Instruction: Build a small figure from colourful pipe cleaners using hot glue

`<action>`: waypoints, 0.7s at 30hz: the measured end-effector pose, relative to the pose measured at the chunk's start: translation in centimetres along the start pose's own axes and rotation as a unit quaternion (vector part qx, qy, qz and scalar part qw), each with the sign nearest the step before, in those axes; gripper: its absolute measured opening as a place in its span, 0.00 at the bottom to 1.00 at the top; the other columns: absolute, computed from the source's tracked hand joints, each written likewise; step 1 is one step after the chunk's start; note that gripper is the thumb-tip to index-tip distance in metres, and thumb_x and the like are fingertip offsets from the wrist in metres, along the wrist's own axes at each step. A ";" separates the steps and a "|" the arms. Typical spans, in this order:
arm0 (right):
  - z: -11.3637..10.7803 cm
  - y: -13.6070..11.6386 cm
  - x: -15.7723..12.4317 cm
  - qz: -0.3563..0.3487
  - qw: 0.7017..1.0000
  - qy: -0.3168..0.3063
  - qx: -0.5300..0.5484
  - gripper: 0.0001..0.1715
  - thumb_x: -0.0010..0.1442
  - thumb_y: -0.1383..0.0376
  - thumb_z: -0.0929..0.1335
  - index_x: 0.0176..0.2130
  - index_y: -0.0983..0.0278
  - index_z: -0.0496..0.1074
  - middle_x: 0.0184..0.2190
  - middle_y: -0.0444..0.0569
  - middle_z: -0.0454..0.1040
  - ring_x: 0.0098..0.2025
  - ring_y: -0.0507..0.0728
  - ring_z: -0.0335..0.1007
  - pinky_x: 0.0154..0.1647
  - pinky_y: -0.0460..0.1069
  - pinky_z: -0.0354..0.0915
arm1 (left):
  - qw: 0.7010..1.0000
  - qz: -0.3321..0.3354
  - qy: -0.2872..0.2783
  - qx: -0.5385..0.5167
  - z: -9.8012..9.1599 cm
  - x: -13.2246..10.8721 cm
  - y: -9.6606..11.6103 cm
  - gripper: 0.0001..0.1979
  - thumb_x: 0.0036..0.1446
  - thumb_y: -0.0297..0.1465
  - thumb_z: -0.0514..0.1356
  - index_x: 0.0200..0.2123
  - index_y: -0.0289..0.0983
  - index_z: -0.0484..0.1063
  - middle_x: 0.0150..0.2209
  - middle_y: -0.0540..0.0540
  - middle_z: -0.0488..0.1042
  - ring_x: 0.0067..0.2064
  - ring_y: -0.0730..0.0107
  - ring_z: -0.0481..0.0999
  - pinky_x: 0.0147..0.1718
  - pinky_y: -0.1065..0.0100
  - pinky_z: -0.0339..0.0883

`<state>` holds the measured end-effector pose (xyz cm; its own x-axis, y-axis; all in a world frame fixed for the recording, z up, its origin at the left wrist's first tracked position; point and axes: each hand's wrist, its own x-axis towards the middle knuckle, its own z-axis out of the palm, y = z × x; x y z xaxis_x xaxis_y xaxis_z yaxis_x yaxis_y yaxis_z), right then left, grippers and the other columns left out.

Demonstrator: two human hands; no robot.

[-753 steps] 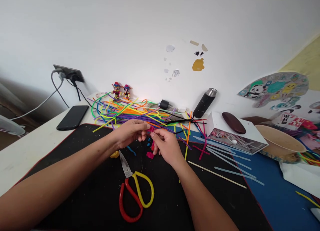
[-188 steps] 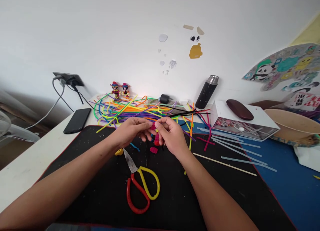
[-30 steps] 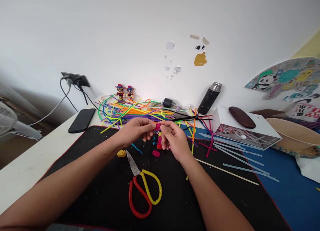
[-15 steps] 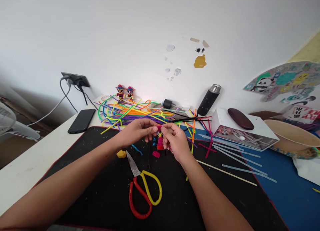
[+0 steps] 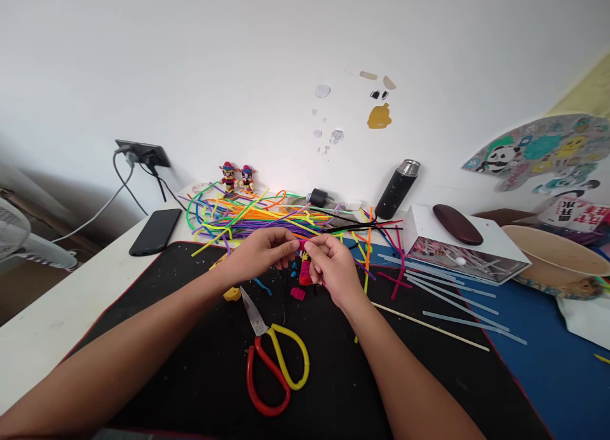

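Over the black mat [image 5: 200, 376], my left hand [image 5: 269, 252] and my right hand [image 5: 333, 262] meet fingertip to fingertip. Both are closed in a pinch on a small magenta pipe cleaner piece [image 5: 302, 243], mostly covered by the fingers. Just below it, partly behind my right fingers, is a red and magenta coiled figure part [image 5: 305, 275] with some yellow at its top; whether it is held or standing I cannot tell. A loose magenta piece [image 5: 298, 293] and small blue bits [image 5: 293, 273] lie close by. Scissors [image 5: 267, 357] with one red and one yellow handle lie spread nearer me.
Colourful pipe cleaners [image 5: 267, 219] are heaped behind my hands, with two small figures [image 5: 229, 176] beyond. A phone [image 5: 155, 232] lies left. To the right are a black flask [image 5: 398, 189], a white box [image 5: 457, 255], glue sticks [image 5: 457, 294] and a wooden stick [image 5: 431, 326].
Both hands keep their pinch in nearly the same place, with only slight finger shifts. The view has moved very slightly; the other things lie as before.
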<state>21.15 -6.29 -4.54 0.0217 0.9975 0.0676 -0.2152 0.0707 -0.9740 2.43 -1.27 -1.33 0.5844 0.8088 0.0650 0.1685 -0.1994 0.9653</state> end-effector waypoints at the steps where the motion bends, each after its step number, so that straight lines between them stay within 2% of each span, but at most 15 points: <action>1: 0.0 0.0 0.0 -0.002 1.000 -0.001 -0.004 0.21 0.58 0.49 0.76 0.36 0.60 0.69 0.14 0.32 0.63 0.12 0.49 0.61 0.12 0.42 0.51 | 1.000 0.000 0.002 0.002 0.0 0.0 0.0 0.20 0.63 0.50 0.66 0.33 0.37 0.75 0.28 0.50 0.76 0.27 0.70 0.74 0.28 0.70 0.69; 11: 0.3 0.4 0.0 -0.016 0.999 -0.002 -0.041 0.22 0.60 0.48 0.75 0.36 0.59 0.67 0.13 0.31 0.63 0.12 0.50 0.61 0.13 0.43 0.52 | 0.999 -0.045 0.005 -0.020 0.6 0.2 -0.3 0.22 0.61 0.51 0.65 0.28 0.37 0.73 0.24 0.50 0.74 0.24 0.71 0.73 0.26 0.70 0.67; 21: 0.0 -0.6 0.0 0.026 0.997 0.004 0.070 0.25 0.59 0.45 0.76 0.40 0.62 0.74 0.18 0.35 0.67 0.14 0.48 0.60 0.13 0.42 0.52 | 0.997 0.039 0.059 0.037 0.4 -0.3 0.8 0.19 0.66 0.47 0.62 0.30 0.38 0.72 0.24 0.52 0.73 0.26 0.70 0.72 0.28 0.70 0.66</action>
<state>21.30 -6.35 -3.96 0.0141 0.9998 0.0163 -0.3499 0.0202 -0.9366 2.67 -1.91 -0.63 0.5012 0.8478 0.1733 0.1862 -0.3013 0.9352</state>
